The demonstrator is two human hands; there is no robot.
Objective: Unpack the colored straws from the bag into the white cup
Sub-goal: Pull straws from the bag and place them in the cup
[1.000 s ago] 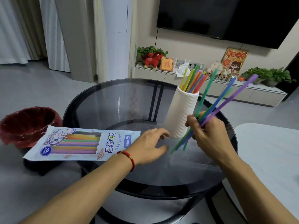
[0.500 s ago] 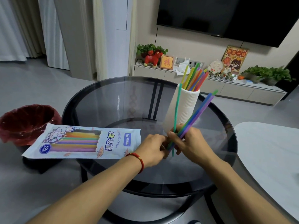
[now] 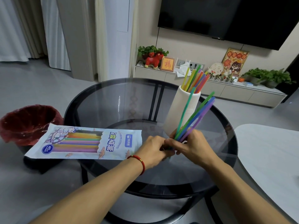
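Observation:
A tall ribbed white cup (image 3: 179,112) stands on the round glass table (image 3: 113,101) with several colored straws (image 3: 196,80) sticking out of its top. In front of it my right hand (image 3: 194,147) grips a bundle of green, blue and purple straws (image 3: 195,117) that fans up and to the right. My left hand (image 3: 152,151) meets the right one and pinches the lower ends of the same bundle. The printed straw bag (image 3: 85,142) lies flat at the table's left edge, hanging partly over it.
A red-lined waste bin (image 3: 27,122) sits on the floor left of the table. A white tabletop (image 3: 271,159) juts in at the right. Behind stand a low TV cabinet (image 3: 210,88) with plants and ornaments, and a dark screen above.
The right hand lowered the fanned straws toward the table and gathered them tighter. The left hand moved from the cup's base to the bundle's lower ends and took hold.

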